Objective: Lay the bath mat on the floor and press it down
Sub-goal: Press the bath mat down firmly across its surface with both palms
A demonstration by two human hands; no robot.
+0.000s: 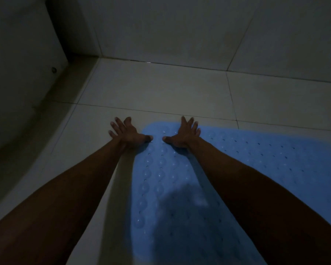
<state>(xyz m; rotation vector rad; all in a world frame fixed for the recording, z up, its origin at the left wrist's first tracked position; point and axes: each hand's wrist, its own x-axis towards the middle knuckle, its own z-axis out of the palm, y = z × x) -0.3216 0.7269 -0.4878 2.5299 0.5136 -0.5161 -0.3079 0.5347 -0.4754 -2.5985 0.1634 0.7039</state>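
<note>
bath mat (180,188) | light blue (dotted holes) | flat on floor (161,88)

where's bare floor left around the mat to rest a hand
Bare tile runs between the blue mat and the back wall, and left toward the curved white base. Left hand and right hand crowd the mat's far corner.

The room is dimly lit. The floor (161,88) consists of large pale tiles separated by thin dark grout lines. The rear wall (180,25) is faced with similar large pale tiles. At left, a curved pale panel (17,73) carries a small round fitting (54,69) and meets the floor.
</note>
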